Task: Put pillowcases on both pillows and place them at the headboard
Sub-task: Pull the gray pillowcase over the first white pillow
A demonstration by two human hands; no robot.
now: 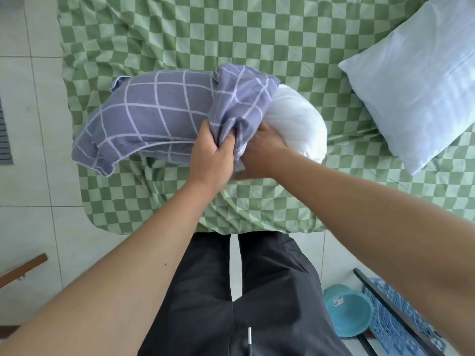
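The left hand (209,158) bunches the open edge of the blue checked pillowcase (154,119) in a tight grip, while the right hand (259,152) holds the bare white end of the pillow (295,122) beside it, its fingers mostly hidden under the cloth. The pillow lies on the green checked bed (257,29), about two-thirds covered, so the first casing looks under way. Next, the edge must be drawn over the exposed end; a second pillow (421,83) waits uncovered, well apart at right.
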